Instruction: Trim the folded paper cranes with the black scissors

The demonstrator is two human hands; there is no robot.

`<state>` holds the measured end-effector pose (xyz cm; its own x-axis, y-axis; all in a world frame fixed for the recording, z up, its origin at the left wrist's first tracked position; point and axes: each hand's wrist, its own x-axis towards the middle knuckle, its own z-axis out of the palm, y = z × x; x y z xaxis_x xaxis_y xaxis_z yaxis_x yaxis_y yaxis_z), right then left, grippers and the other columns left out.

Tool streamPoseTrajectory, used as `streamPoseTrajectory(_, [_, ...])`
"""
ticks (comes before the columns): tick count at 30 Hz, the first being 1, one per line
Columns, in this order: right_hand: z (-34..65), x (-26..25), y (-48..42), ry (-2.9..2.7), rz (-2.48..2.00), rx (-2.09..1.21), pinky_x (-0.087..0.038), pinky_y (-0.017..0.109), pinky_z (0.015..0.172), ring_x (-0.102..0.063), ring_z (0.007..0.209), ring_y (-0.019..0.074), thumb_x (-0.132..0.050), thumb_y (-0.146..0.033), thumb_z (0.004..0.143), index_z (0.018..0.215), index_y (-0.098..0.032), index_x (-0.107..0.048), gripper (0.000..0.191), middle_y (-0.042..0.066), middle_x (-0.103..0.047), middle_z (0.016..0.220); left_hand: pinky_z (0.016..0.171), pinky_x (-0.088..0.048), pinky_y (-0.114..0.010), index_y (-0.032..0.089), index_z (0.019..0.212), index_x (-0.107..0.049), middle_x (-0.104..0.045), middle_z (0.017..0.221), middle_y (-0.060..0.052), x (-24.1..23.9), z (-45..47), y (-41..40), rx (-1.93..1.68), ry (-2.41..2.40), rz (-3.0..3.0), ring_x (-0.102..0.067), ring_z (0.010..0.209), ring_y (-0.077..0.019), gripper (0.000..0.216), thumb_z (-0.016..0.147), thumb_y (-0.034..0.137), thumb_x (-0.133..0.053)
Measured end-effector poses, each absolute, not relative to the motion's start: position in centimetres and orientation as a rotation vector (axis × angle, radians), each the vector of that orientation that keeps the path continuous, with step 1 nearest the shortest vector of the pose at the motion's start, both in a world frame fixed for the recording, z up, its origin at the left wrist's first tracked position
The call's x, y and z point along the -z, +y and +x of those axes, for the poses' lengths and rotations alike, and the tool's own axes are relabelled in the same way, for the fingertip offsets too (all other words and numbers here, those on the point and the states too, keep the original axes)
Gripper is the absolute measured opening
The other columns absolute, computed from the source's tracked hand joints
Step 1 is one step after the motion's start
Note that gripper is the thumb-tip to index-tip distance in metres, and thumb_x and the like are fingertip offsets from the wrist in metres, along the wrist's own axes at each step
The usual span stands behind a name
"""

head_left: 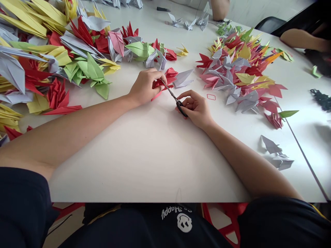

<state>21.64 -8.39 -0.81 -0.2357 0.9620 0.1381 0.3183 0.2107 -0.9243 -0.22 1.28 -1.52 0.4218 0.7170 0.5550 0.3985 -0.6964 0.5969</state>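
My right hand (195,106) is closed around the black handles of a pair of scissors (180,105). The thin metal blades point up and left, reaching the fingertips of my left hand (147,86). Between those fingers is a folded red paper crane (156,83), partly hidden by the hand. Just behind the blades lie another red paper crane (171,74) and a pale grey one (183,78), on the white table (144,155). Whether the blades are cutting anything I cannot make out.
A large heap of coloured paper cranes (89,69) spreads over the left side. Another pile (240,69) stands at the right. Grey folded pieces (278,153) lie near a table seam. Across the table, another person's arm (305,39) rests by dark string (321,99).
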Motion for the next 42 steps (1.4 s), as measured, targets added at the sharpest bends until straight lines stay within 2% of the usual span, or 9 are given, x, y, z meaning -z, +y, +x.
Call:
streamPoseTrajectory(15, [21.59, 0.73, -8.40, -1.709, -1.213, -1.021, -0.045, 0.024, 0.045, -0.056, 0.049, 0.0109, -0.073, -0.034, 0.077, 0.100, -0.022, -0.059, 0.029, -0.001, -0.067, 0.072, 0.067, -0.049, -0.034, 0.025, 0.085, -0.070, -0.064, 0.083, -0.004, 1.50, -0.20, 1.28, -1.151, 0.954, 2.324, -0.060, 0.072, -0.0195, 0.006, 0.079, 0.022, -0.069])
streamPoseTrajectory(25, [21.61, 0.80, -8.39, -1.729, -1.209, -0.998, -0.044, 0.022, 0.045, -0.054, 0.048, 0.0095, -0.073, -0.035, 0.078, 0.099, -0.023, -0.059, 0.027, -0.003, -0.063, 0.069, 0.068, -0.049, -0.031, 0.024, 0.089, -0.069, -0.064, 0.086, -0.004, 1.19, -0.12, 1.00, -1.016, 0.983, 2.332, -0.060, 0.073, -0.0182, 0.009, 0.081, 0.026, -0.068])
streamPoseTrajectory(38, [21.83, 1.12, -8.29, -1.754, -1.172, -0.978, -0.046, 0.024, 0.043, -0.056, 0.047, 0.0104, -0.071, -0.032, 0.082, 0.100, -0.025, -0.061, 0.022, -0.003, -0.061, 0.070, 0.067, -0.045, -0.035, 0.029, 0.089, -0.068, -0.061, 0.087, -0.005, 0.84, 0.03, 0.74, -0.950, 1.023, 2.346, -0.057, 0.074, -0.0218, 0.011, 0.079, 0.032, -0.065])
streamPoseTrajectory(42, [21.84, 1.10, -8.27, -1.755, -1.177, -0.967, -0.046, 0.024, 0.044, -0.056, 0.048, 0.0102, -0.072, -0.031, 0.081, 0.100, -0.025, -0.061, 0.022, -0.003, -0.060, 0.068, 0.070, -0.046, -0.037, 0.028, 0.091, -0.068, -0.060, 0.089, -0.005, 0.93, 0.06, 0.88, -0.935, 1.026, 2.361, -0.053, 0.073, -0.0198, 0.014, 0.080, 0.036, -0.064])
